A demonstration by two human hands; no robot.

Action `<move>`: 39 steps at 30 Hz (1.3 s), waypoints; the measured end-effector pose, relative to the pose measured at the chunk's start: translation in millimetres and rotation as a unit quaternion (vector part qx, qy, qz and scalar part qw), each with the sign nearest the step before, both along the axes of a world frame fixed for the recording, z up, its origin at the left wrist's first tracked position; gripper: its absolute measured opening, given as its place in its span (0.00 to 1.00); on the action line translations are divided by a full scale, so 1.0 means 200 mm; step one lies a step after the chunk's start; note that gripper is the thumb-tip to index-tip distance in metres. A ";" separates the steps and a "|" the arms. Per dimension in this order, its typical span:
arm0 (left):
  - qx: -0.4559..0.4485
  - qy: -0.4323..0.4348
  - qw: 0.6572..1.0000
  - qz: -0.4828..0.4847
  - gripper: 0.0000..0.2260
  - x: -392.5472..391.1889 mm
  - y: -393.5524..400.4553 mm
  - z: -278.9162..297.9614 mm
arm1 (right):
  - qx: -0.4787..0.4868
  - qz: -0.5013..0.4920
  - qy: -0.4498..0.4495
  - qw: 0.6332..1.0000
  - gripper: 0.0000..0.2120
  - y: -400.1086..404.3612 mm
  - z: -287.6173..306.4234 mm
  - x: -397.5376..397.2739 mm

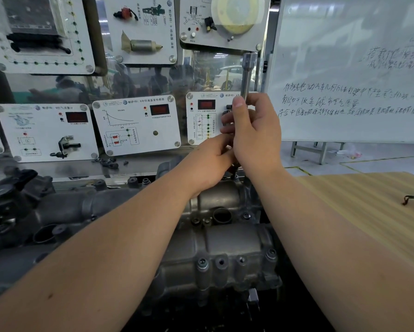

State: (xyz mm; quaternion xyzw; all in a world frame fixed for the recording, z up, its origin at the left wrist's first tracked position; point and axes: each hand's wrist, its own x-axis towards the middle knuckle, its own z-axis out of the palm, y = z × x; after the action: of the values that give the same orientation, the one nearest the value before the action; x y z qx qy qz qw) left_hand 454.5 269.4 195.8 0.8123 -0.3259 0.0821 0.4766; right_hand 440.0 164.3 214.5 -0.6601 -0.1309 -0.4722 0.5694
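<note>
Nearest the camera lies the grey cast-metal engine cover (225, 236), with a row of bolts (202, 263) along its near edge and a round open port higher up. Both forearms reach over it to its far end. There the left hand (208, 161) curls in low by the tool's foot; its fingertips are hidden behind the other hand, so I cannot tell whether it grips anything. The right hand (253, 133) is wrapped round the long silver socket wrench shaft (247, 75), thumb up along it, holding it upright with its lower tip out of sight. This looks like seating the socket on a fastener. The next move needs the shaft kept plumb until it drops home, then a turn. Behind stand white sensor training panels (136, 125) and a written-on whiteboard (345, 80).
</note>
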 end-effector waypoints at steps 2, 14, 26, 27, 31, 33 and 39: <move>-0.003 0.005 1.000 -0.003 0.09 0.00 0.00 0.00 | -0.012 -0.009 0.001 1.000 0.08 0.00 0.00 -0.01; 0.000 -0.001 1.000 0.002 0.06 0.01 0.00 0.00 | -0.018 -0.004 -0.004 1.000 0.07 0.00 0.00 -0.01; -0.009 -0.002 1.000 -0.010 0.06 0.01 0.00 -0.01 | -0.001 0.017 0.004 1.000 0.04 0.00 0.00 0.00; -0.010 0.003 1.000 -0.011 0.07 0.00 0.00 -0.01 | -0.004 0.012 0.003 1.000 0.06 0.00 0.00 -0.01; -0.014 0.029 0.999 -0.020 0.10 0.00 0.00 -0.01 | -0.015 -0.013 0.004 1.000 0.11 0.01 0.01 -0.01; -0.011 0.025 1.000 -0.016 0.09 0.00 0.00 -0.01 | -0.004 0.002 0.003 1.000 0.10 0.01 0.01 -0.01; -0.012 0.007 1.000 -0.008 0.07 0.01 0.00 -0.01 | -0.003 0.028 0.012 1.000 0.05 0.00 0.00 0.00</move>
State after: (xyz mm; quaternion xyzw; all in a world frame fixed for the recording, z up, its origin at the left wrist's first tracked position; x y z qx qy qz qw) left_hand 456.7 268.6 194.7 0.8041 -0.3285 0.0767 0.4894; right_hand 439.4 164.6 215.2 -0.6631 -0.1439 -0.4482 0.5819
